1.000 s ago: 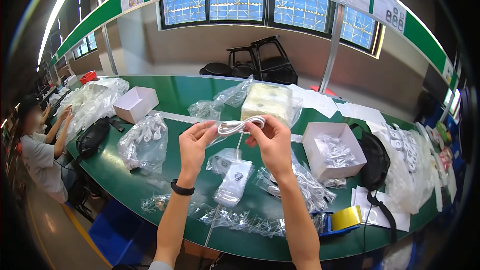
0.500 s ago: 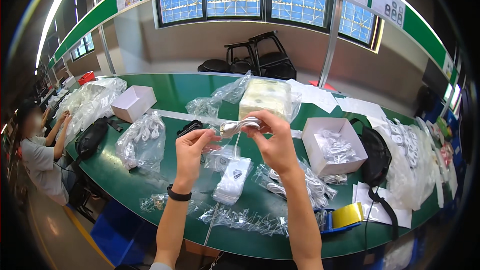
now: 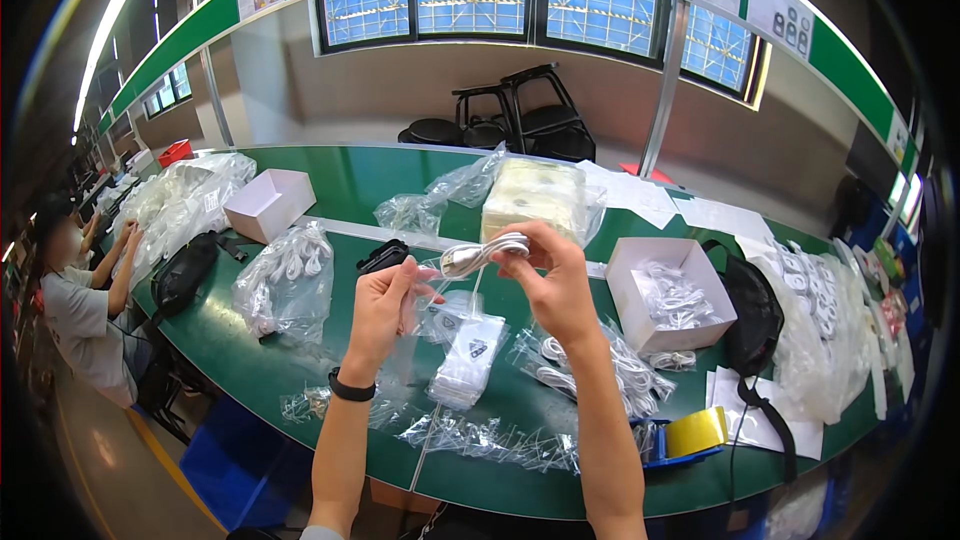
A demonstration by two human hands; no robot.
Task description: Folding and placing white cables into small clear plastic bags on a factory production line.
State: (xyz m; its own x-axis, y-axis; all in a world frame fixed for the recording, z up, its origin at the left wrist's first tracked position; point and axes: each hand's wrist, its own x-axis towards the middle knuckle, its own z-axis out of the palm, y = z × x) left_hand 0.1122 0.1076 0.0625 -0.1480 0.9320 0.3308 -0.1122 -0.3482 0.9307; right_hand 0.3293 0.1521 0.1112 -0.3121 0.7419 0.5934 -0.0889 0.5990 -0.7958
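Observation:
A coiled white cable [image 3: 483,255] is pinched in the fingers of my right hand [image 3: 553,278], held up above the middle of the bench. Just left of it, my left hand [image 3: 383,308] has its thumb and fingers closed on a thin clear plastic bag [image 3: 404,352], whose outline is faint against the bench. The left fingertips are apart from the cable. Below both hands lies a stack of small clear bags [image 3: 468,360] with dark printed marks. More white cables [image 3: 625,370] lie in a pile under my right forearm.
At right stands a white box [image 3: 660,337] of bagged cables, beside a black pouch [image 3: 752,315]. A tape dispenser [image 3: 690,435] sits near the front edge. Twist ties [image 3: 490,443] lie along the front. A bag of cables [image 3: 285,285] is at left; a person [image 3: 85,310] works beyond.
My left hand has drawn back slightly down and left from the cable's end, and clear plastic now shows beneath it. The right hand still holds the cable, nearly in place.

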